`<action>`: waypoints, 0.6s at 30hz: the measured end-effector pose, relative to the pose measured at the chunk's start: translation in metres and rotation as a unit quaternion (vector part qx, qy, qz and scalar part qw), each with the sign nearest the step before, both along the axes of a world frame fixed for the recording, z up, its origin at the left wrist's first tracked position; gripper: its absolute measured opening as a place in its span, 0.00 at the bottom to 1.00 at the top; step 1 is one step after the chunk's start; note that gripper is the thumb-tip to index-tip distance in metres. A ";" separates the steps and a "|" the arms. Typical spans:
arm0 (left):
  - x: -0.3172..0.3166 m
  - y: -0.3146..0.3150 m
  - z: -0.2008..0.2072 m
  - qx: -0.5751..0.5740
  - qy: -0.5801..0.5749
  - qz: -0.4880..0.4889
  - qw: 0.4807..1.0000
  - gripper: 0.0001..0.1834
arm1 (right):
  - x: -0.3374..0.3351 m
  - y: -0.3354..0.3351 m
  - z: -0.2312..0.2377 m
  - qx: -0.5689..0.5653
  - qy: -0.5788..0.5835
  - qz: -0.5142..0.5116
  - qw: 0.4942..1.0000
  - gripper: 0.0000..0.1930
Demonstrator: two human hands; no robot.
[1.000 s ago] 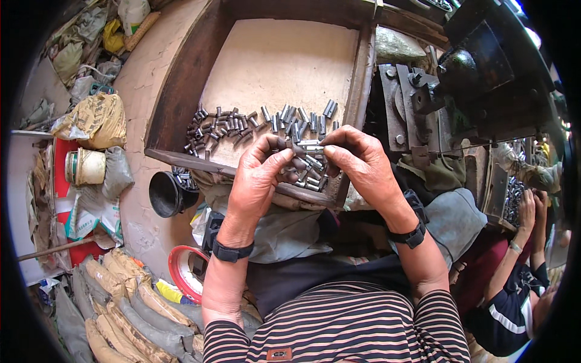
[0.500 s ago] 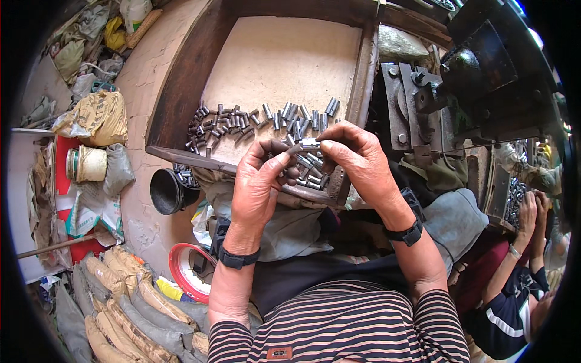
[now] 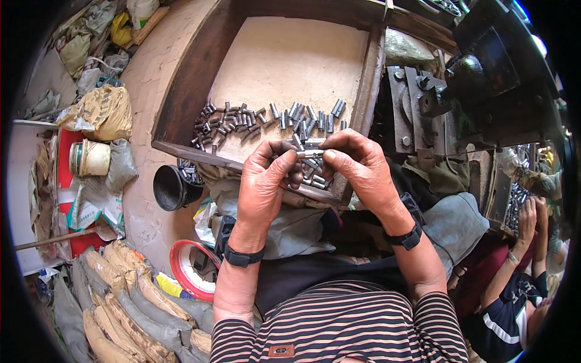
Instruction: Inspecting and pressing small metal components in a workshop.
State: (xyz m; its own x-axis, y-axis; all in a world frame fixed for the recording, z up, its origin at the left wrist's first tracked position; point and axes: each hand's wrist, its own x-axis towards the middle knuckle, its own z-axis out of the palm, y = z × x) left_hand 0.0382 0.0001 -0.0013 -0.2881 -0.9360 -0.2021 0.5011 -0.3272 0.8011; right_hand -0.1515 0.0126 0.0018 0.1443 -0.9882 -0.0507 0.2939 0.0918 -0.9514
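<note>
Over the near edge of the wooden tray, my left hand (image 3: 260,181) pinches a small dark metal pin (image 3: 301,155) between thumb and fingers. Opposite it, my right hand (image 3: 363,169) has a short shiny metal sleeve (image 3: 315,154) between thumb and forefinger. Both pieces lie end to end, roughly level; fingers partly hide them, so I cannot tell how far one sits inside the other. Dark headed pins (image 3: 227,124) are heaped at the tray's near left. Shiny metal cylinders (image 3: 311,118) lie to the right of them and beneath my hands.
The tray has raised dark wooden walls (image 3: 187,72). Left of it stands a black bucket (image 3: 169,189) beside more metal pieces. Heavy dark machinery (image 3: 484,66) rises at the right. Stacked sacks (image 3: 127,302) and a red-rimmed tub (image 3: 181,266) are lower left. A co-worker's hands (image 3: 529,218) show far right.
The pin, tilted before, now lies nearly in line with the sleeve. Both hands remain close together and have dropped slightly. The tray has shifted a little rightward in view.
</note>
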 end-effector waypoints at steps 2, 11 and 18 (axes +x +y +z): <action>0.001 0.001 0.002 0.013 0.025 -0.037 0.999 0.10 | 0.000 0.001 0.001 0.023 -0.043 0.036 0.998 0.08; 0.013 -0.023 0.003 -0.002 0.029 0.007 1.000 0.14 | 0.009 -0.022 0.002 0.019 0.059 0.094 0.994 0.13; 0.046 -0.074 0.023 -0.002 -0.085 -0.114 0.990 0.09 | 0.021 -0.036 -0.021 -0.159 0.452 0.239 0.844 0.08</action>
